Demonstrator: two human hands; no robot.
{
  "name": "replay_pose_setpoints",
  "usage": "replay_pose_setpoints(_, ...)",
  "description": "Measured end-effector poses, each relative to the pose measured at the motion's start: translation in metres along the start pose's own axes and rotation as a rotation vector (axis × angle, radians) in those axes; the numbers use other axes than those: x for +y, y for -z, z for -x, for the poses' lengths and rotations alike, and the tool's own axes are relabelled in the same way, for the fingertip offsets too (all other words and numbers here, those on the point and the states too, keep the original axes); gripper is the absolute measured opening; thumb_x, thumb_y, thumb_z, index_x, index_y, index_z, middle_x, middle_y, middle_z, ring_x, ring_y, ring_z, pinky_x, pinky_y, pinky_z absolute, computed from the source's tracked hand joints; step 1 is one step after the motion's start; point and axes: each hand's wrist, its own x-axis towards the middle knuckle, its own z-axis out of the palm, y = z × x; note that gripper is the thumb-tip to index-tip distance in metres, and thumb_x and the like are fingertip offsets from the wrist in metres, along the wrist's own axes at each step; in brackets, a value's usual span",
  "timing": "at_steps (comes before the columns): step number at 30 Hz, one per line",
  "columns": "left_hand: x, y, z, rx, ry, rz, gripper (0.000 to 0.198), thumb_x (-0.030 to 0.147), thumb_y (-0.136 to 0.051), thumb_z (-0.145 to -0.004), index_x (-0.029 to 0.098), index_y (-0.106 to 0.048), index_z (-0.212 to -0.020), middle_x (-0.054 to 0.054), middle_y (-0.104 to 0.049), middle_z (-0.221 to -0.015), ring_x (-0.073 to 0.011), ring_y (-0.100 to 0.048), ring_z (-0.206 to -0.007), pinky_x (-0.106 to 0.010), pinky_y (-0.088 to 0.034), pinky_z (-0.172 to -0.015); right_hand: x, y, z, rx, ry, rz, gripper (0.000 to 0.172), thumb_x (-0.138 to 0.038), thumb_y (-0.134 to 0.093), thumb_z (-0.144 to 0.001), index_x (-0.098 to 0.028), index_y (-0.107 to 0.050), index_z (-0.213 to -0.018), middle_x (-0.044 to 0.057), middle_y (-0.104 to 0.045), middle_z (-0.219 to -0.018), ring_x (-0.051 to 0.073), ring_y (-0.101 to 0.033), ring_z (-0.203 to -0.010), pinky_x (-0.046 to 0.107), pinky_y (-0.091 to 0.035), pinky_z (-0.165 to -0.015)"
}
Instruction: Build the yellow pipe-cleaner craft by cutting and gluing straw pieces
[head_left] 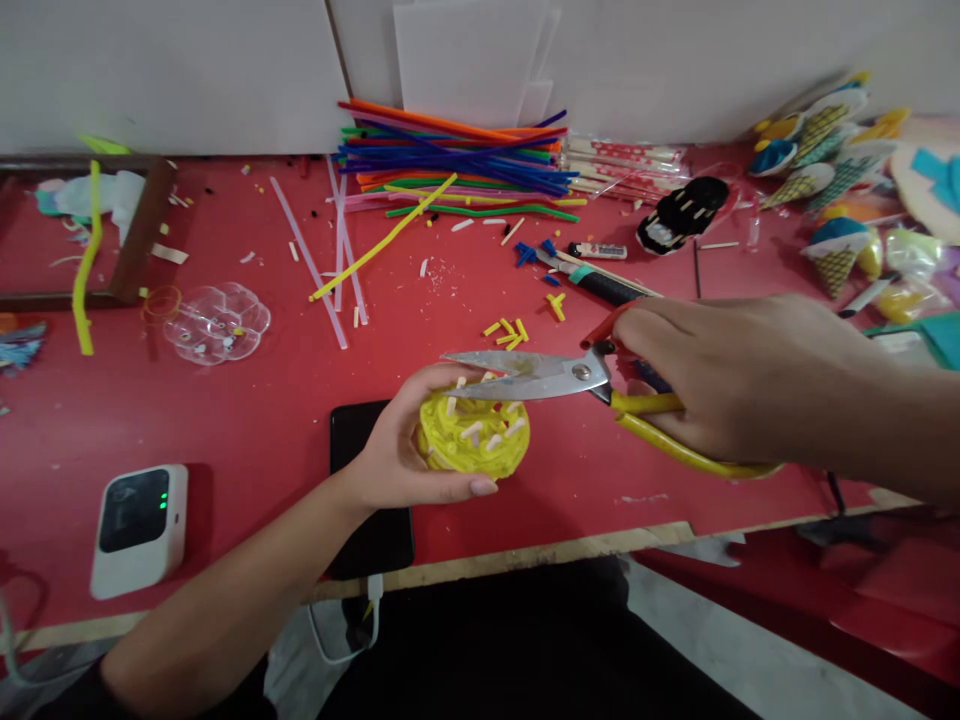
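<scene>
My left hand is wrapped around a round yellow woven piece with short pale stick ends poking out of it, holding it just above the red table. My right hand grips the yellow handles of a pair of scissors. The metal blades point left and lie over the top of the yellow piece, among the stick ends. Whether the blades are touching a stick I cannot tell.
A black phone lies under my left wrist, a small white device at the front left. Coloured straws are stacked at the back, with a clear plastic flower-shaped dish, cut yellow bits and paper crafts at the right.
</scene>
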Motion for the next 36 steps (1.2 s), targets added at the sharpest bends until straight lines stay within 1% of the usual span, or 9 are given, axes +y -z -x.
replay_pose_setpoints(3, -0.001, 0.002, 0.001, 0.004, -0.006, -0.014, 0.075, 0.03, -0.101, -0.065, 0.032, -0.067, -0.131, -0.006, -0.07, -0.13, -0.0258, -0.072, -0.119, -0.033, -0.064, -0.096, 0.001, -0.003, 0.001, 0.046, 0.034, -0.005, 0.032, -0.058, -0.049, -0.087, -0.026, -0.048, -0.083, 0.003, -0.055, -0.072, 0.021, -0.053, -0.058, 0.029, -0.018, -0.051)
replay_pose_setpoints(10, -0.001, 0.003, 0.003, -0.032, -0.033, -0.012, 0.075, 0.032, -0.1, -0.068, 0.035, -0.067, -0.135, -0.005, -0.07, -0.131, -0.0238, -0.072, -0.119, -0.031, -0.063, -0.096, 0.006, -0.007, 0.002, 0.119, 0.083, 0.046, 0.029, -0.052, -0.057, -0.085, -0.023, -0.058, -0.088, 0.006, -0.064, -0.081, 0.018, -0.054, -0.059, 0.027, -0.018, -0.049)
replay_pose_setpoints(14, -0.002, 0.001, 0.003, -0.02, -0.042, 0.027, 0.074, 0.031, -0.099, -0.069, 0.036, -0.066, -0.135, -0.004, -0.071, -0.132, -0.0239, -0.073, -0.119, -0.032, -0.062, -0.099, 0.004, -0.01, 0.002, 0.167, 0.091, 0.134, 0.035, -0.053, -0.051, -0.09, -0.021, -0.064, -0.091, 0.009, -0.066, -0.077, 0.018, -0.052, -0.056, 0.026, -0.015, -0.049)
replay_pose_setpoints(19, -0.001, -0.001, 0.004, -0.015, 0.01, 0.083, 0.072, 0.029, -0.1, -0.068, 0.035, -0.066, -0.132, -0.004, -0.072, -0.13, -0.0245, -0.074, -0.118, -0.032, -0.064, -0.097, 0.008, -0.016, 0.004, 0.315, 0.169, 0.149, 0.041, -0.049, -0.04, -0.095, -0.019, -0.068, -0.089, 0.009, -0.064, -0.07, 0.017, -0.047, -0.05, 0.026, -0.016, -0.047)
replay_pose_setpoints(25, 0.0, -0.003, 0.0, -0.007, -0.01, 0.097, 0.07, 0.03, -0.096, -0.075, 0.036, -0.061, -0.135, -0.001, -0.068, -0.129, -0.0196, -0.072, -0.116, -0.029, -0.063, -0.096, 0.011, -0.023, 0.004, 0.458, 0.226, 0.194, 0.043, -0.041, -0.033, -0.099, -0.019, -0.067, -0.084, 0.007, -0.061, -0.065, 0.016, -0.046, -0.048, 0.026, -0.016, -0.047)
replay_pose_setpoints(28, -0.004, -0.003, -0.002, 0.043, -0.078, 0.003, 0.088, 0.036, -0.105, -0.061, 0.033, -0.056, -0.135, -0.003, -0.065, -0.132, -0.0224, -0.07, -0.121, -0.034, -0.06, -0.102, 0.01, -0.028, 0.004, 0.572, 0.218, 0.235, 0.047, -0.037, -0.027, -0.103, -0.019, -0.064, -0.08, 0.007, -0.06, -0.065, 0.017, -0.049, -0.049, 0.027, -0.016, -0.047)
replay_pose_setpoints(31, -0.008, -0.002, 0.0, 0.113, -0.162, -0.146, 0.101, 0.03, -0.11, -0.047, 0.031, -0.054, -0.132, -0.003, -0.063, -0.131, -0.022, -0.069, -0.118, -0.034, -0.061, -0.1, 0.01, -0.03, 0.005, 0.661, 0.219, 0.251, 0.054, -0.036, -0.018, -0.106, -0.019, -0.061, -0.078, 0.006, -0.06, -0.065, 0.018, -0.051, -0.048, 0.027, -0.018, -0.047)
replay_pose_setpoints(34, -0.008, 0.0, 0.002, 0.131, -0.166, -0.249, 0.092, 0.028, -0.106, -0.056, 0.028, -0.055, -0.133, -0.004, -0.064, -0.126, -0.0202, -0.07, -0.11, -0.033, -0.063, -0.094, 0.012, -0.025, 0.007, 0.613, 0.26, 0.225, 0.047, -0.04, -0.023, -0.105, -0.02, -0.059, -0.08, 0.005, -0.06, -0.066, 0.017, -0.052, -0.05, 0.026, -0.019, -0.047)
replay_pose_setpoints(36, -0.007, 0.003, 0.003, 0.107, -0.182, -0.309, 0.088, 0.032, -0.103, -0.062, 0.027, -0.056, -0.136, -0.007, -0.065, -0.127, -0.0234, -0.069, -0.115, -0.037, -0.062, -0.098, 0.014, -0.018, 0.007, 0.515, 0.213, 0.201, 0.041, -0.043, -0.029, -0.101, -0.021, -0.057, -0.081, 0.004, -0.057, -0.066, 0.018, -0.051, -0.052, 0.026, -0.015, -0.046)
